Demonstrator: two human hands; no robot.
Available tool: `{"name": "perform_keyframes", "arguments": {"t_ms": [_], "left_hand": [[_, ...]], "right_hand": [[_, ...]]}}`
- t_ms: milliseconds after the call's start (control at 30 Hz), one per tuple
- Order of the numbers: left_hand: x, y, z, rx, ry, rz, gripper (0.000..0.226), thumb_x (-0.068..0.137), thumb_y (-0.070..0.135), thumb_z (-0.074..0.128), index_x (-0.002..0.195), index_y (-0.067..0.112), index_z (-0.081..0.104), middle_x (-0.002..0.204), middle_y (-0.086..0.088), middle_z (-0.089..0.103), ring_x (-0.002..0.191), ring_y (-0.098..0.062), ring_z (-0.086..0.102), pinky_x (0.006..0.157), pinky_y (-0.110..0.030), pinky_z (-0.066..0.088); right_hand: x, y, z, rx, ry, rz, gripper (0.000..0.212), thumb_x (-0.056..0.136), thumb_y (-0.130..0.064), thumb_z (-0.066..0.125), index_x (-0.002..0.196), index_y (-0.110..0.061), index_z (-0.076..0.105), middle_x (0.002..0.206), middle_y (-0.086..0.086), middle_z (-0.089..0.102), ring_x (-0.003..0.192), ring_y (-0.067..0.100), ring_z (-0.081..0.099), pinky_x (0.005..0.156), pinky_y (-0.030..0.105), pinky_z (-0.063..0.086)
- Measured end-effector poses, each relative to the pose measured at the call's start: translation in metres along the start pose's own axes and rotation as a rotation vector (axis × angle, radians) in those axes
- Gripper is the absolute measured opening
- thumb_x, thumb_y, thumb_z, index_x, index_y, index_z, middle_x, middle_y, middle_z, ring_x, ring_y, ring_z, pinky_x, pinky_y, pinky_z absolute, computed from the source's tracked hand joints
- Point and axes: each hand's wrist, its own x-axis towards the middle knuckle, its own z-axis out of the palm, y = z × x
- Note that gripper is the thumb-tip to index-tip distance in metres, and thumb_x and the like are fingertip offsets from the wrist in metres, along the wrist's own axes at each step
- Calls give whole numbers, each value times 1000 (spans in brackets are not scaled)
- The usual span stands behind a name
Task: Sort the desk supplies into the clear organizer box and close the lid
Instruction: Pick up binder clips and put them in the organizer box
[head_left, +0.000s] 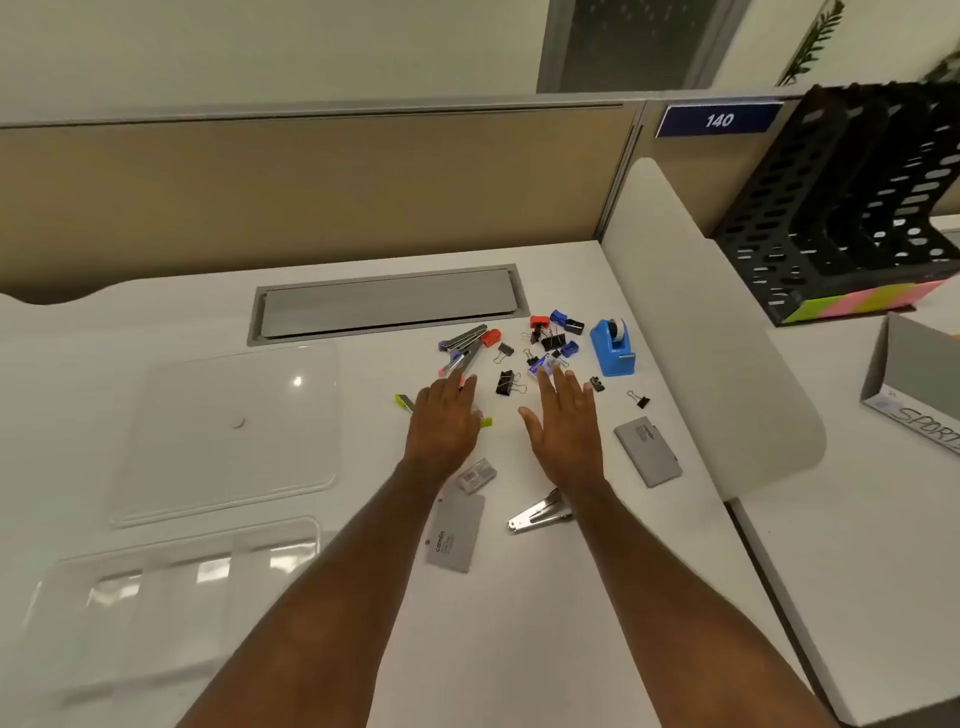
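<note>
Two bare forearms reaching up from 6 o'clock over white desk; left hand flat, fingers straight and close together, palm down, covering part of a yellow-green highlighter; right hand flat too, thumb spread, holding nothing, fingertips just short of the clip pile

Clear organizer box at 8 o'clock, open, dividers showing, compartments bare; clear lid lying flat apart from it at 9 o'clock

Between the wrists: small clear staple box, grey Camlin case, metal stapler part. Second grey case at 3 o'clock of right hand

Beyond the fingers, at 12 o'clock: black binder clips, red and blue sharpeners, cluster of utility knives and pens, blue tape dispenser at 1 o'clock, lone binder clip near it

Farther out: grey cable-tray flap, tan partition, blue plate reading 140, black file rack, stack of bright sticky notes at 2 o'clock
</note>
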Motion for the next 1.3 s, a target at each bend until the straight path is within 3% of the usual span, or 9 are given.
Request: {"name": "perform_keyframes", "arguments": {"t_ms": [167, 267, 400, 500, 667, 867, 1033, 1167, 1300], "left_hand": [[34, -2, -4, 124, -22, -70, 49, 92, 27, 65, 137, 14, 49, 134, -10, 54, 113, -25, 53, 94, -37, 44], [44, -5, -3, 172, -61, -66, 47, 87, 27, 72, 130, 16, 57, 129, -9, 58, 111, -24, 55, 93, -37, 45], [54, -7, 7, 159, -46, -34, 38, 87, 26, 72, 123, 17, 64, 123, -7, 61, 106, -23, 57, 90, -36, 46], [57, -7, 14, 91, -6, -47, 27, 92, 28, 66, 117, 17, 67, 119, -6, 63, 103, -22, 57, 88, -35, 45], [56, -4, 15, -170, 178, -121, 15, 88, 29, 71, 96, 17, 75, 108, -8, 65, 97, -25, 58, 82, -37, 46], [47, 6, 8, -539, 330, -310, 22, 83, 26, 77, 96, 9, 73, 112, -15, 68, 102, -33, 60, 88, -45, 47], [52, 5, -3, -886, 280, -369, 9, 92, 28, 67, 91, 19, 69, 91, 7, 68, 89, -14, 65, 76, -16, 47], [58, 7, -10, -1101, 255, -436, 17, 93, 24, 65, 95, 8, 69, 92, -6, 74, 81, -17, 71, 71, -28, 60], [63, 7, -13, -1315, 190, -538, 18, 94, 20, 65, 101, 3, 66, 96, -13, 74, 72, -20, 73, 64, -32, 62]], "right_hand": [[17, 10, 5, 67, 35, 30, 60, 103, -46, 37, 155, -18, 27, 162, 6, 27, 150, 23, 22, 122, 43, 19], [29, 14, 9, 97, 63, 18, 51, 103, -40, 42, 149, -19, 40, 154, 6, 41, 143, 23, 36, 117, 42, 30], [41, 12, 13, 180, 199, 12, 31, 100, -25, 53, 127, -13, 63, 124, 11, 67, 116, 29, 61, 97, 44, 46], [50, 9, 14, 212, 195, 32, 25, 101, -21, 48, 114, -13, 68, 107, 9, 71, 99, 27, 64, 86, 40, 46], [63, -1, 17, 307, 195, 129, 27, 102, -28, 47, 112, -13, 66, 106, 5, 69, 99, 22, 61, 85, 35, 44], [72, -17, 18, 286, 200, 242, 33, 93, -50, 60, 101, -19, 68, 101, 0, 70, 98, 18, 60, 82, 32, 41], [75, -26, 20, 236, 129, 271, 29, 93, -45, 62, 102, -18, 68, 104, 0, 68, 101, 19, 57, 84, 33, 41], [74, -26, 21, 334, 113, 321, 26, 95, -40, 61, 103, -16, 68, 100, 1, 72, 95, 18, 62, 85, 33, 41], [70, -24, 19, 581, 130, 354, 23, 94, -29, 66, 103, -9, 71, 98, 7, 74, 89, 19, 67, 88, 36, 55]]}}
